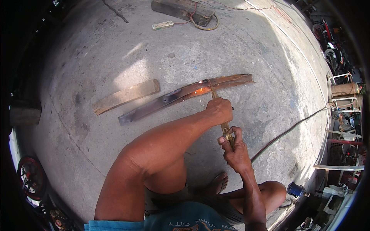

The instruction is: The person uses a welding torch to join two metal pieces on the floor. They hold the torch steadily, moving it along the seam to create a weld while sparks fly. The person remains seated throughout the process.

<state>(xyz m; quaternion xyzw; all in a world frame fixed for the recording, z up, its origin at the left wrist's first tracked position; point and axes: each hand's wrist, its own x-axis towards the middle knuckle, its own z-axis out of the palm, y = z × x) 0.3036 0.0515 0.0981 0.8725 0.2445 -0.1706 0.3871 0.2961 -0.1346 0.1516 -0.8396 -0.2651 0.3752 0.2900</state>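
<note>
A brass cutting torch (225, 126) runs between my two hands, its tip down at a long steel bar (160, 101) on the concrete. Where the tip meets the bar, the metal glows orange and small sparks show beside it. My left hand (220, 111) is wrapped round the torch's front tube, close behind the tip. Lower down, my right hand (235, 153) grips the torch's rear body, with thumb and forefinger by the brass valve parts. The bar has a folded or channel shape, dark with a rusty far right end.
A wooden block (127, 96) lies left of the bar. Farther off are a heavy dark beam (181, 10), a power strip (162, 25) and loose cords. A dark hose (287, 133) crosses the floor at right, toward racks and a gas cylinder (344, 89). A wheel (31, 178) stands at left.
</note>
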